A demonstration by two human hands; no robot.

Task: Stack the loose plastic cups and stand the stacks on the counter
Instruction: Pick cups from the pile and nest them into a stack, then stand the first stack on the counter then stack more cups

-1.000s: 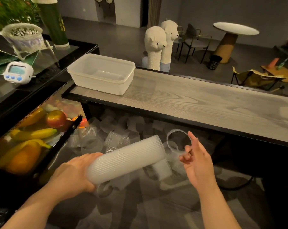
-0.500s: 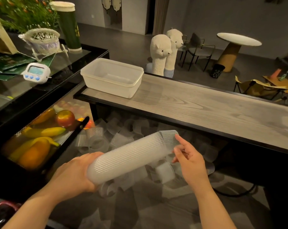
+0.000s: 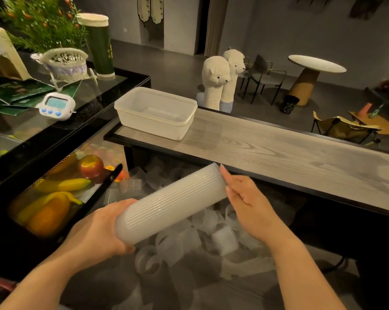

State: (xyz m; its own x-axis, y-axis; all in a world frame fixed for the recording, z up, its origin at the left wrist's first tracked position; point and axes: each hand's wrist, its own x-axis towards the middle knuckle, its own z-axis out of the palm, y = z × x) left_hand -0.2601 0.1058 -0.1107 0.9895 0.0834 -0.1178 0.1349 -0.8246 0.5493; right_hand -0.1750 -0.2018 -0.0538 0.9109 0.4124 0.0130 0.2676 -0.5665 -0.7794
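Head view showed the left hand (image 3: 99, 227) wrapped around the near end of a long stack of ribbed plastic cups (image 3: 171, 204), its palm side hidden behind the stack. The stack lay tilted in the air below the counter's (image 3: 289, 151) front edge, far end raised. The right hand (image 3: 244, 200) rested against that far end with fingers nearly straight and together, pressing rather than pinching; whether the thumb touched the rim could not be told. Beneath the hands, loose cups (image 3: 189, 236) lay scattered over a low, dim surface, their outlines blurred and hard to count, some shadowed under the counter. Both forearms were cut off by the lower frame edge.

On the grey wood-grain counter stood a pale plastic tub (image 3: 155, 113), near its left end. To the left, a display case held fruit (image 3: 61, 186), and a white timer (image 3: 56, 106) sat on its glass top. Behind the counter stood two alpaca figures (image 3: 220, 79), with a round table (image 3: 316, 66) and chairs further back in the dark room.
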